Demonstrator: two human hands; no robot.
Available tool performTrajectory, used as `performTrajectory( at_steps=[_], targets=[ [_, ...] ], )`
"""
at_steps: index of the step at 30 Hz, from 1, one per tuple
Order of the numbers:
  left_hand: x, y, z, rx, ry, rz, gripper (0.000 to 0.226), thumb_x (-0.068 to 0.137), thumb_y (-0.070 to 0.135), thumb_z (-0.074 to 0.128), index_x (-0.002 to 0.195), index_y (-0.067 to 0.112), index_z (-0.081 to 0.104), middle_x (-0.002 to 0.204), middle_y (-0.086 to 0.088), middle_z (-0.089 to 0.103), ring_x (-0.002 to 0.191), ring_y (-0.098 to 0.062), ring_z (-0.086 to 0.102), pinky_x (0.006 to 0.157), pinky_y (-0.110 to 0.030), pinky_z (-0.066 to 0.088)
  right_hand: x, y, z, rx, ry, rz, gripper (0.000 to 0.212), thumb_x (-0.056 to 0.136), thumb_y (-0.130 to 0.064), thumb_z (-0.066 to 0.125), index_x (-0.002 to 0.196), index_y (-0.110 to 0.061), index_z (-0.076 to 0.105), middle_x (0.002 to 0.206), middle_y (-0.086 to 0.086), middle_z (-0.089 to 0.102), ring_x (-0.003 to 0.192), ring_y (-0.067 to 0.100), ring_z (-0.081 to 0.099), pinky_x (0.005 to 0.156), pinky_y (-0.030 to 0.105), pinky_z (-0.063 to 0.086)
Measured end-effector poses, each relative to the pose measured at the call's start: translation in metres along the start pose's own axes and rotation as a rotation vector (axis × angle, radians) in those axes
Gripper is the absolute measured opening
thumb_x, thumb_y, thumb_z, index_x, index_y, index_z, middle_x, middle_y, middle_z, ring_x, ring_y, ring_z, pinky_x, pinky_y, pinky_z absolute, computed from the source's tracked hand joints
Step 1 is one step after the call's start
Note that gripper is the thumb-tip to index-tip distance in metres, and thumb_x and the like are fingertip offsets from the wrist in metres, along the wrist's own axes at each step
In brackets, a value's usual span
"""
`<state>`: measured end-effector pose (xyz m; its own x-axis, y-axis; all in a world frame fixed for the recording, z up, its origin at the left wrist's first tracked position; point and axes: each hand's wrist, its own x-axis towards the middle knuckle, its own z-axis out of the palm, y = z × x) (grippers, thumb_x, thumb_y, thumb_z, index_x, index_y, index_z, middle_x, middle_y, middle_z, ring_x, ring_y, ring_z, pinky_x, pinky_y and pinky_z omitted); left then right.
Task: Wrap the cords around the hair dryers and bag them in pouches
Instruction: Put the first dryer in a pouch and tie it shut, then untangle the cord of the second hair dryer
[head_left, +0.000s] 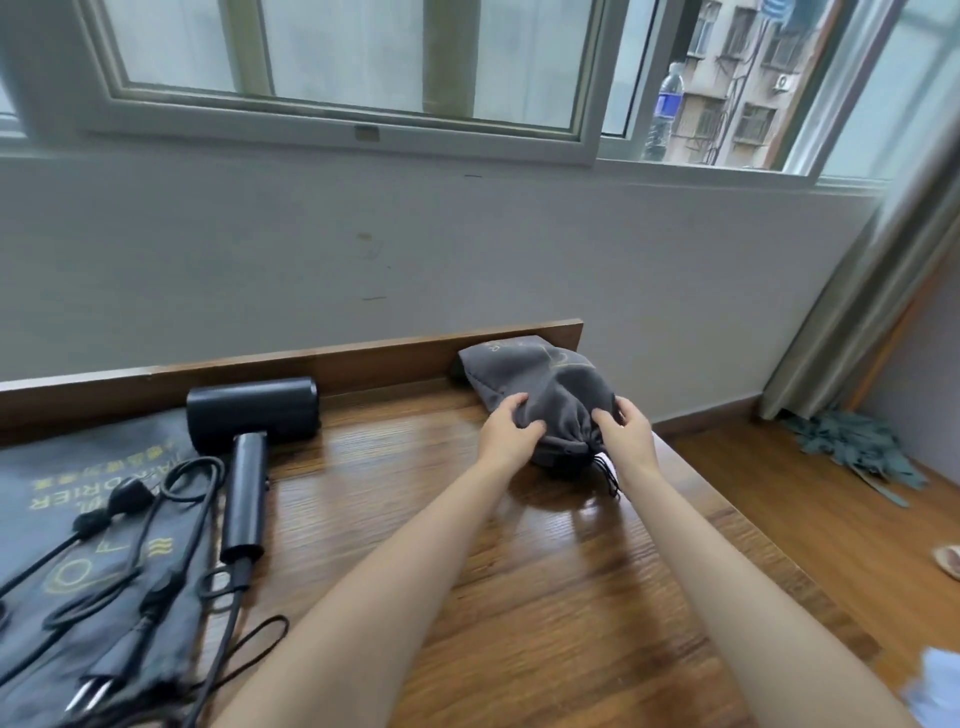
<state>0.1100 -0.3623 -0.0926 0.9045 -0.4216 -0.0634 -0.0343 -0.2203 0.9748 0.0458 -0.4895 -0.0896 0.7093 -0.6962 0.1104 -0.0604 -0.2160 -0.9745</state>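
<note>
Head view: both hands, left hand (506, 428) and right hand (626, 434), grip the filled grey fabric drawstring pouch (545, 387) on the brown wooden table (467, 545).

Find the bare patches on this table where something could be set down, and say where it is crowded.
Bare wood lies between the hair dryer and the filled pouch, up to the backboard, and between the two forearms near the front. The left is crowded: loose cords sprawl over the flat pouch.
</note>
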Motion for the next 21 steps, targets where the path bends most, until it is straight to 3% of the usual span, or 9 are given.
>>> performTrajectory(
  at_steps=[2, 5, 8, 10, 12, 14, 16, 18, 21],
  targets=[
    [-0.005, 0.005, -0.008, 0.067, -0.013, -0.025, 0.043, 0.090, 0.022, 0.054, 0.132, 0.020, 0.047, 0.135, -0.005, 0.048, 0.116, -0.028, 0.051, 0.095, -0.044, 0.048, 0.000, 0.000, 0.000, -0.048, 0.015, -0.015, 0.021, 0.089, -0.005, 0.050, 0.107, -0.009, 0.059, 0.101, 0.009, 0.062, 0.095, 0.022, 0.055, 0.091, 0.042, 0.045],
    [-0.026, 0.010, -0.025, 0.125, -0.030, -0.006, 0.029, 0.090, 0.012, 0.050, 0.118, 0.013, 0.058, 0.120, -0.012, 0.059, 0.105, -0.031, 0.057, 0.086, -0.036, 0.050, -0.016, -0.003, 0.002, -0.061, 0.077, 0.031, 0.035, 0.090, -0.006, 0.049, 0.125, -0.007, 0.050, 0.119, 0.010, 0.055, 0.106, 0.023, 0.051, 0.095, 0.036, 0.041],
    [-0.059, 0.015, -0.052, 0.174, -0.045, 0.096, 0.027, 0.086, 0.003, 0.047, 0.103, 0.005, 0.067, 0.094, -0.011, 0.065, 0.081, -0.017, 0.059, 0.073, -0.024, 0.047, -0.052, -0.017, 0.011, -0.092, 0.226, -0.091, 0.037, 0.086, 0.003, 0.048, 0.122, -0.006, 0.052, 0.127, 0.013, 0.049, 0.118, 0.026, 0.045, 0.095, 0.030, 0.036],
    [-0.089, 0.019, -0.075, 0.205, -0.062, 0.164, 0.025, 0.087, 0.003, 0.047, 0.102, 0.007, 0.068, 0.090, -0.004, 0.064, 0.075, -0.006, 0.054, 0.068, -0.014, 0.043, -0.083, -0.027, 0.028, -0.073, 0.208, -0.209, 0.035, 0.083, 0.008, 0.047, 0.112, -0.010, 0.057, 0.125, 0.009, 0.050, 0.121, 0.024, 0.044, 0.101, 0.033, 0.037],
    [-0.122, 0.018, -0.102, 0.265, -0.027, 0.236, 0.022, 0.090, 0.008, 0.049, 0.101, 0.013, 0.068, 0.097, 0.003, 0.065, 0.085, -0.005, 0.056, 0.074, -0.012, 0.043, -0.119, -0.038, 0.052, -0.007, 0.072, -0.276, 0.035, 0.083, 0.009, 0.046, 0.101, -0.018, 0.060, 0.122, -0.002, 0.051, 0.122, 0.013, 0.044, 0.104, 0.033, 0.037],
    [-0.155, 0.009, -0.132, 0.338, 0.042, 0.277, 0.020, 0.092, 0.013, 0.050, 0.102, 0.019, 0.066, 0.103, 0.008, 0.064, 0.093, -0.002, 0.056, 0.080, -0.012, 0.044, -0.158, -0.050, 0.079, 0.018, -0.130, -0.326, 0.036, 0.084, 0.009, 0.047, 0.095, -0.022, 0.061, 0.118, -0.011, 0.052, 0.117, -0.002, 0.044, 0.101, 0.020, 0.035],
    [-0.184, -0.007, -0.165, 0.406, 0.146, 0.314, 0.018, 0.093, 0.015, 0.050, 0.100, 0.021, 0.065, 0.101, 0.011, 0.060, 0.097, 0.001, 0.054, 0.084, -0.012, 0.043, -0.196, -0.062, 0.106, 0.028, -0.394, -0.367, 0.035, 0.085, 0.007, 0.047, 0.091, -0.024, 0.061, 0.109, -0.013, 0.059, 0.106, -0.009, 0.051, 0.088, 0.006, 0.038],
    [-0.209, -0.027, -0.199, 0.506, 0.280, 0.325, 0.015, 0.091, 0.012, 0.052, 0.094, 0.019, 0.065, 0.101, 0.010, 0.057, 0.100, -0.002, 0.051, 0.086, -0.008, 0.037, -0.225, -0.069, 0.134, -0.012, -0.640, -0.395, 0.033, 0.086, 0.005, 0.049, 0.089, -0.024, 0.062, 0.096, -0.012, 0.065, 0.094, -0.004, 0.059, 0.078, 0.007, 0.044],
    [-0.238, -0.059, -0.251, 0.702, 0.492, 0.276, 0.013, 0.086, 0.005, 0.058, 0.090, 0.014, 0.066, 0.105, 0.004, 0.054, 0.105, -0.008, 0.045, 0.086, -0.009, 0.027, -0.252, -0.070, 0.174, -0.069, -0.823, -0.419, 0.030, 0.085, 0.004, 0.049, 0.090, -0.023, 0.063, 0.090, -0.010, 0.068, 0.088, 0.002, 0.063, 0.078, 0.016, 0.050]
  ],
)
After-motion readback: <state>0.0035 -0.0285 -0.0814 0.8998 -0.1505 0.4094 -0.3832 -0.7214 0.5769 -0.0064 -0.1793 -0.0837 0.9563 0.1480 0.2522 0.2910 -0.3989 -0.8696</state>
